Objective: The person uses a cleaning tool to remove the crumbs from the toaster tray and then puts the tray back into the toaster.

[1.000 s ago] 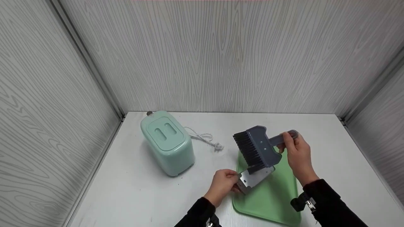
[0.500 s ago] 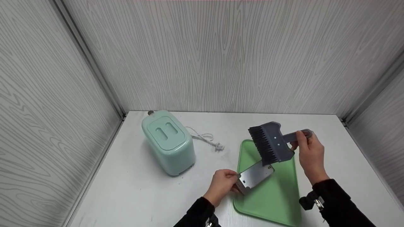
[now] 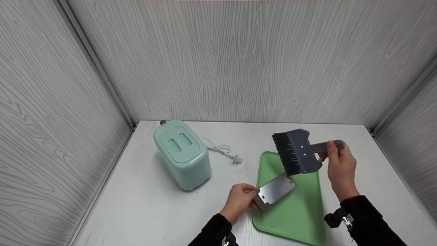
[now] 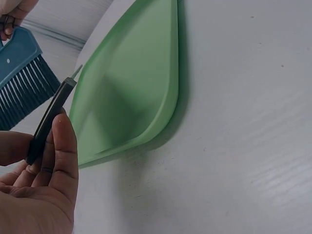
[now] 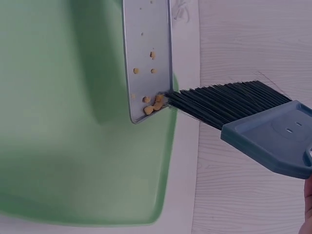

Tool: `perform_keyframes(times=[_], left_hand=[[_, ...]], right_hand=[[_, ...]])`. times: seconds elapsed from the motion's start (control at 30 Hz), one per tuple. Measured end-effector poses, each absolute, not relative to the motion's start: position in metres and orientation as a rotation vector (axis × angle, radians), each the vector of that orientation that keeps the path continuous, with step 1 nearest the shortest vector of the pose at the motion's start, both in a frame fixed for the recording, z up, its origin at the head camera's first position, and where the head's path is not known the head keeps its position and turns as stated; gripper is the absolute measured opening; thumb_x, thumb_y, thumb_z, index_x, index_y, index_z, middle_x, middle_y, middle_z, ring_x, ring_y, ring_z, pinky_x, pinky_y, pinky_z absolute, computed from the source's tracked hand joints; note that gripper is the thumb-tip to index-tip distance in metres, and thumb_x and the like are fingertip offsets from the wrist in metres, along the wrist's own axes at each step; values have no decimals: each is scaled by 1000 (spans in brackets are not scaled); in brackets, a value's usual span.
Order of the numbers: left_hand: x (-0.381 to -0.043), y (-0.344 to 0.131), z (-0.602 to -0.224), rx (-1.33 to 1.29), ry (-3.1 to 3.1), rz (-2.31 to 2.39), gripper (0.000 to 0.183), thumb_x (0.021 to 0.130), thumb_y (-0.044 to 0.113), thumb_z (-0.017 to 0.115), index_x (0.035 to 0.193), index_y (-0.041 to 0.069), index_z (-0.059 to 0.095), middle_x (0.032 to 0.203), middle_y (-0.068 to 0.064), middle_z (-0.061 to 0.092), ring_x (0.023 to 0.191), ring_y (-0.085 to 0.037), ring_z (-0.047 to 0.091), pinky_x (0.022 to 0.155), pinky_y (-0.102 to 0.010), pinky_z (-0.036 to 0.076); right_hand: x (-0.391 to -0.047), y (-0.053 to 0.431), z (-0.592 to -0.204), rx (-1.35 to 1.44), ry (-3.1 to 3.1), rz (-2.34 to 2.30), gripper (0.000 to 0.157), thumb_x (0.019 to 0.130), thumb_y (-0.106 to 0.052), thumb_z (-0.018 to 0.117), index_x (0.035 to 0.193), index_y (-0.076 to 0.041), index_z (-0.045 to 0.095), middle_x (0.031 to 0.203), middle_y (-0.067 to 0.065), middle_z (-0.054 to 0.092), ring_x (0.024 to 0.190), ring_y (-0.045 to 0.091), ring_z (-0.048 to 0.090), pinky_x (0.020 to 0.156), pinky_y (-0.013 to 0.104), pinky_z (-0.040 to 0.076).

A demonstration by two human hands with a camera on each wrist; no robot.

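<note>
My left hand (image 3: 239,201) pinches the near end of a flat metal crumb tray (image 3: 276,189), tilted over the green plastic tray (image 3: 290,220). In the left wrist view, the crumb tray (image 4: 50,117) shows edge-on between thumb and fingers. My right hand (image 3: 342,171) grips the handle of a blue-grey brush (image 3: 304,150) with dark bristles. In the right wrist view, the bristle tips (image 5: 178,100) reach the far corner of the crumb tray, right by a small cluster of tan crumbs (image 5: 153,106). A few more crumbs lie scattered along its surface.
A mint-green toaster (image 3: 182,155) with a lid stands left on the white table (image 3: 153,218). Its white cord and plug (image 3: 236,158) lie beside it. Wood-grain panels (image 3: 218,61) enclose the back and sides. Small specks dot the table near the toaster.
The brush has moved right and slightly up along the crumb tray, from its middle to its far end. My left hand and the crumb tray have hardly moved.
</note>
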State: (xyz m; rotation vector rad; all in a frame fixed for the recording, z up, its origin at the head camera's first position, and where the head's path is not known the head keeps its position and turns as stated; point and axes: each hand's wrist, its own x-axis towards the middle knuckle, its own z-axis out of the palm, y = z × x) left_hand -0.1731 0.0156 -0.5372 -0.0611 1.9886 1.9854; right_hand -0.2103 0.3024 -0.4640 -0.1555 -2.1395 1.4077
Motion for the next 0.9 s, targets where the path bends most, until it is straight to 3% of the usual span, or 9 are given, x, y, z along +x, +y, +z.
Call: perform_keyframes(times=[0.33,0.5,0.63,0.9], left_hand=[[-174,14,-539,-70,1978,1987,17,98,1,60,109,-8,70,91,-10,75,65,-13,67,61,-29,60],[-175,14,-538,-87,1993,1967,18,98,2,60,111,-7,70,91,-9,76,65,-13,67,62,-30,60],[-175,14,-538,-99,1997,1965,18,97,1,60,110,-7,70,90,-9,76,65,-13,67,61,-29,60],[-175,11,-539,-58,2007,1968,19,97,-1,58,109,-7,71,88,-10,75,64,-13,66,61,-30,60]], right_hand=[[-202,293,-452,-79,-1959,1575,35,109,-29,53,103,5,62,73,4,68,61,13,63,66,22,52],[-192,282,-449,-17,-1920,1699,33,108,-25,54,103,7,62,75,11,66,63,18,62,66,24,55],[-184,272,-449,41,-1918,1785,34,108,-23,54,104,10,61,77,16,65,63,21,62,73,24,57],[-175,256,-454,58,-1970,1871,37,109,-26,53,103,10,59,77,17,65,63,21,61,74,27,59]])
